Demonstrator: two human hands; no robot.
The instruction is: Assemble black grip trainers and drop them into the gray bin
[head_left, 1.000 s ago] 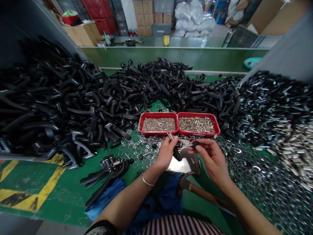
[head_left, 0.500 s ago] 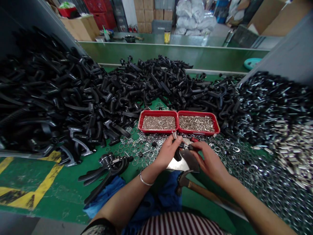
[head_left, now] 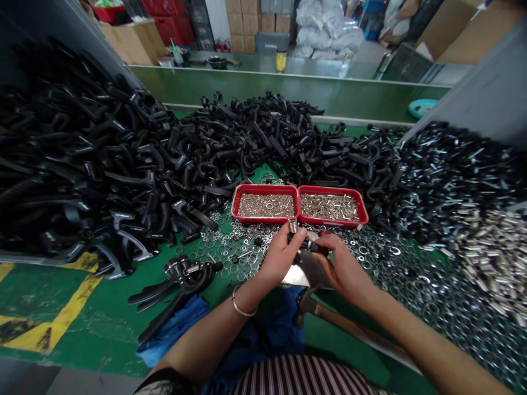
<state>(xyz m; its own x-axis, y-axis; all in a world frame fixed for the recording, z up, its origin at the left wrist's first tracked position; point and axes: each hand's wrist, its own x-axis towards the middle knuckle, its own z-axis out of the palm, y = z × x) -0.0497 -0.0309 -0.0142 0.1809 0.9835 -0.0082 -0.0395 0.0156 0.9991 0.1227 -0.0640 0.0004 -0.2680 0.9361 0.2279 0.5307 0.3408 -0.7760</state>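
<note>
My left hand (head_left: 278,258) is closed around a black handle part, mostly hidden by the fingers, with a silver coil spring (head_left: 292,225) standing above the thumb. My right hand (head_left: 348,271) pinches a small black-headed piece (head_left: 316,248) against the right side of that part. Whether the two are joined I cannot tell. Both hands are over a shiny metal plate (head_left: 302,273), just in front of two red trays. Below them lies a hammer (head_left: 307,307), its wooden handle pointing to the lower right.
The left red tray (head_left: 234,206) holds tiny metal bits, the right red tray (head_left: 364,211) small pins. Black handle parts (head_left: 197,142) are heaped behind and left. Metal rings (head_left: 411,285), black-headed bolts (head_left: 461,170) and silver sleeves (head_left: 494,252) cover the right. A blue cloth (head_left: 177,329) lies in front.
My right hand has shifted slightly left and turned its fingers over the black-headed piece. Less bright metal shows between the hands. The left hand keeps its grip; the whole view has shifted slightly.
</note>
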